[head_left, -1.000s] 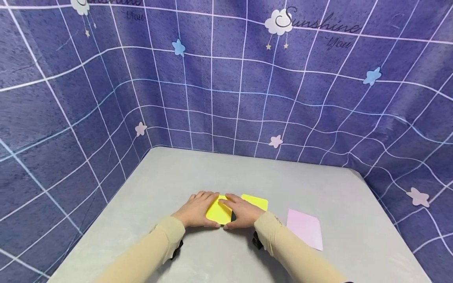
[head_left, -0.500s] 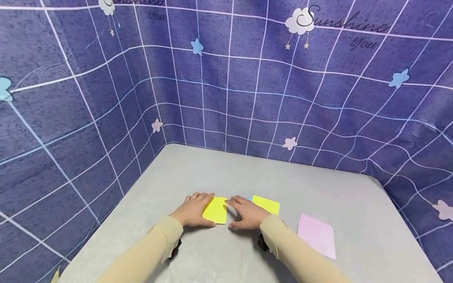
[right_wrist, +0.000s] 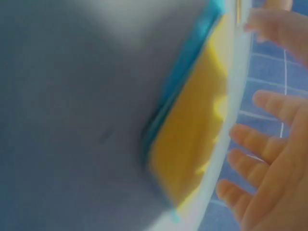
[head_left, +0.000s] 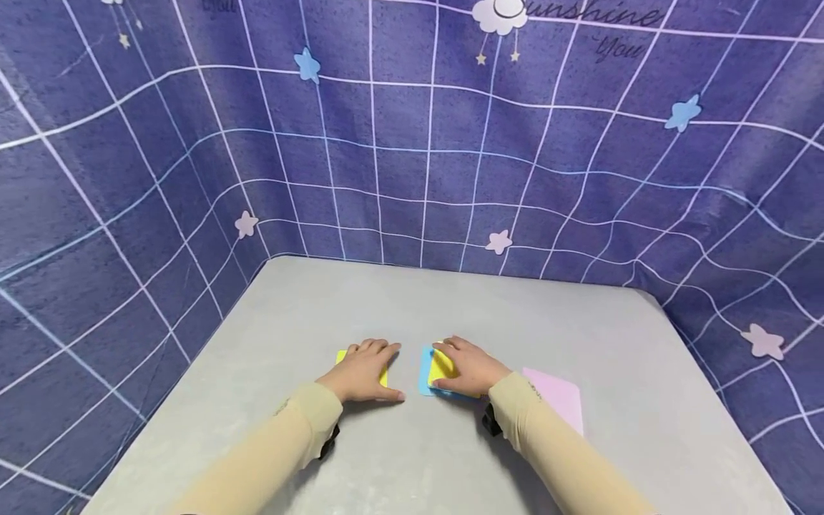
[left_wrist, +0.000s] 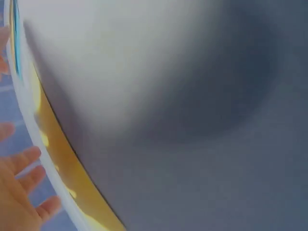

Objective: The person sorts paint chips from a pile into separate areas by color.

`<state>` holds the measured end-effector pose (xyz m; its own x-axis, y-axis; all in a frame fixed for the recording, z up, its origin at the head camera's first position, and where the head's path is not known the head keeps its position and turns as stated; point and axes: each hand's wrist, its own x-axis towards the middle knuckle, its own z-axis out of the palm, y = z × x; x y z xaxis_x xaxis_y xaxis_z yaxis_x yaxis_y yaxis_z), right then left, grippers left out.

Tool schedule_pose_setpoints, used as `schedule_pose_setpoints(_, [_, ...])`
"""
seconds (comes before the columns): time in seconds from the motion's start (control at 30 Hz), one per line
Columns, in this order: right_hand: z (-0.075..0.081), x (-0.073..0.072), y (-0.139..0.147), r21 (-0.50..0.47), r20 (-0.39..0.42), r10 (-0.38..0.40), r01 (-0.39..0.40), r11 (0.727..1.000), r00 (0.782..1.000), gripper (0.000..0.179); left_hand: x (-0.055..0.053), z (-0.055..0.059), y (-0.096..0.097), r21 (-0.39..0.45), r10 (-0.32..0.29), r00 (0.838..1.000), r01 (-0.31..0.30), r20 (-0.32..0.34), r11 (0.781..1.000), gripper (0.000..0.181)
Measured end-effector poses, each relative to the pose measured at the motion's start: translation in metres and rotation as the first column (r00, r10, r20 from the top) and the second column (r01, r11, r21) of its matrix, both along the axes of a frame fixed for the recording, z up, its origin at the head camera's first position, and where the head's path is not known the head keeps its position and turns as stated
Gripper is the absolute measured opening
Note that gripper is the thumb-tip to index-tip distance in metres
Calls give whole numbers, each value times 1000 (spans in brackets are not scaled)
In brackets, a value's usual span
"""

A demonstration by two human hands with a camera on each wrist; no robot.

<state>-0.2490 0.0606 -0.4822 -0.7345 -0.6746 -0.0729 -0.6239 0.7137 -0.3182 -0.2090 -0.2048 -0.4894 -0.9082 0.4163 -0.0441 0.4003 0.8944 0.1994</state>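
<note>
My left hand is over a yellow square sheet and hides most of it. In the left wrist view, its spread fingers appear raised above that sheet. To the right, my right hand is over a second yellow square, which lies on a slightly offset light blue sheet. The right wrist view has this yellow piece with the blue edge beneath it. There the right fingers are spread and look apart from the stack. Neither hand grips anything.
A pink sheet lies flat to the right, partly behind the right forearm. The grey tabletop meets a purple-blue curtain with a grid and star print at the back and left.
The left yellow sheet has shifted left, and my left hand has gone from its edge to over it. My right hand has left that sheet and moved right, over the yellow-and-blue stack.
</note>
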Motion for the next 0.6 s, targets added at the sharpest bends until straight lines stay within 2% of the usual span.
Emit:
schedule_pose_setpoints(0.13, [-4,2,12,8,-7,-32,32,999,999,83,-9,4,28,31,-56,998,56,13,998,102])
schedule_pose_setpoints(0.27, [-10,5,19,38,1,-39,39,999,999,88,-18,1,51,14,-107,994,107,30,994,104])
schedule_pose_setpoints(0.43, [-15,6,27,55,18,-24,23,998,1000,87,-26,-5,71,-24,-151,985,153,83,988,104])
schedule_pose_setpoints(0.6, [-11,1,35,71,12,-27,27,997,1000,84,-37,-7,86,-60,-171,980,178,103,982,105])
